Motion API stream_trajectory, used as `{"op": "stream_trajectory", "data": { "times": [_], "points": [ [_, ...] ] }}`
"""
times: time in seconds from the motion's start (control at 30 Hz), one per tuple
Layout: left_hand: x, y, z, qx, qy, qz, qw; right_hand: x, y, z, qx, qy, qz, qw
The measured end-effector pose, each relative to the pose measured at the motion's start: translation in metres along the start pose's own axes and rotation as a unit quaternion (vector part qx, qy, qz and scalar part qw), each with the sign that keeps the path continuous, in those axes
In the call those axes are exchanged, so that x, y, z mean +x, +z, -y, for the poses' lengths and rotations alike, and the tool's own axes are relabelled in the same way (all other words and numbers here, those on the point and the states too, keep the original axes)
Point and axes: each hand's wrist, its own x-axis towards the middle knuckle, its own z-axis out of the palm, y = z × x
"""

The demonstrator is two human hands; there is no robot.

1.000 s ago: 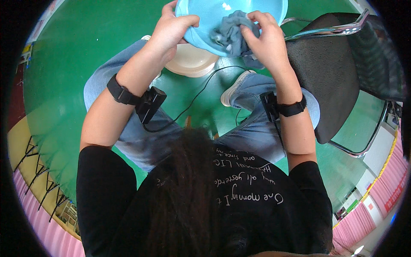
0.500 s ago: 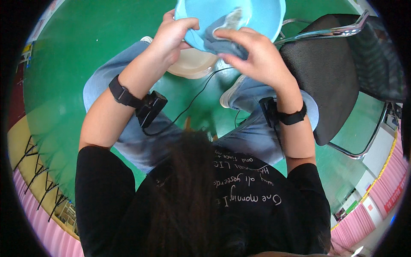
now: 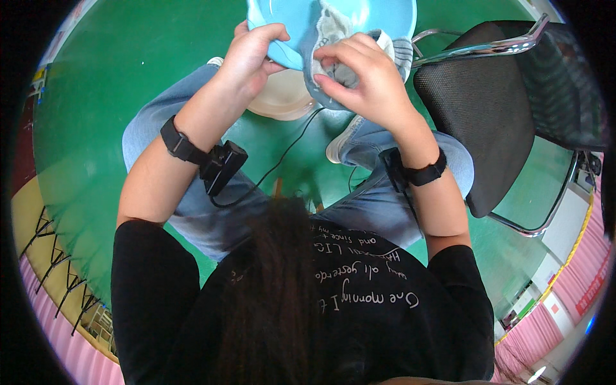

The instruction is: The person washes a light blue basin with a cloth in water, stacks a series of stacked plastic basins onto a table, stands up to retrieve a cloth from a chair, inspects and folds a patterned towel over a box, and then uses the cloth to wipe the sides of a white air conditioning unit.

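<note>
My left hand (image 3: 255,54) is closed on the left rim of a light blue plastic basin (image 3: 286,18), thumb over the edge. The basin is cut off by the upper edge of the picture. My right hand (image 3: 362,74) is closed on a crumpled grey-blue and whitish cloth (image 3: 330,29), with thumb and fingers curled into its folds. The cloth lies against the basin's near side and hangs over its rim; a striped part shows right of the fingers. Below the blue basin, on the floor, a pale beige basin (image 3: 281,96) is partly covered.
A black mesh chair (image 3: 478,109) with chrome arms stands close on the right. My jeans-clad legs spread to both sides over the green floor (image 3: 83,128). A black cable (image 3: 276,168) runs between my knees from the black box (image 3: 223,168) strapped to my left forearm.
The blue basin and both hands have shifted slightly left. My right hand's fingers have curled inward, and the cloth is more spread out, with more of its folds showing on both sides.
</note>
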Motion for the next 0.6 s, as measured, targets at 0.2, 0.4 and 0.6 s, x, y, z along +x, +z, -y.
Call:
{"op": "stream_trajectory", "data": {
  "times": [0.2,0.4,0.6],
  "points": [
    [0.001,-0.002,0.009,-0.055,-0.032,0.021,0.998,-0.003,0.019,-0.002,-0.175,-0.053,-0.031,0.983],
    [0.000,-0.005,0.007,-0.045,-0.033,0.068,0.996,-0.007,0.027,0.005,-0.177,0.017,0.069,0.982],
    [0.006,-0.010,-0.009,-0.041,-0.038,0.083,0.995,-0.003,0.028,0.007,-0.201,0.002,0.031,0.979]
  ]
}}
